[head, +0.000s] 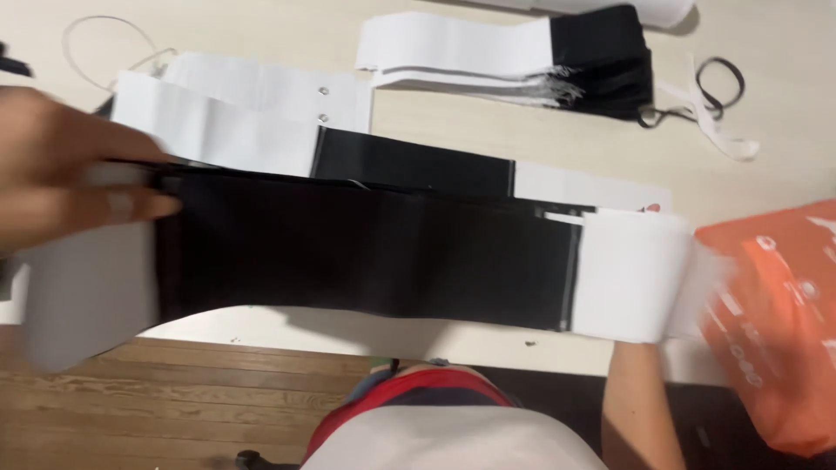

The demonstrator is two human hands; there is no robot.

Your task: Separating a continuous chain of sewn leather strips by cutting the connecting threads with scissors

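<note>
Long black-and-white fabric band (pixel 366 252) stretched left to right above the bench (pixel 453 113) edge, long axis across the body. Left hand (pixel 70 165) pinching its left end closed. Right hand hidden behind the white right end; grip impossible to tell.

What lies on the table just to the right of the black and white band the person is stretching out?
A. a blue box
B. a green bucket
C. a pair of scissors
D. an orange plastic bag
D: an orange plastic bag lies at the right edge of the table, beside the white end of the band that the left hand holds at its other end.
</note>
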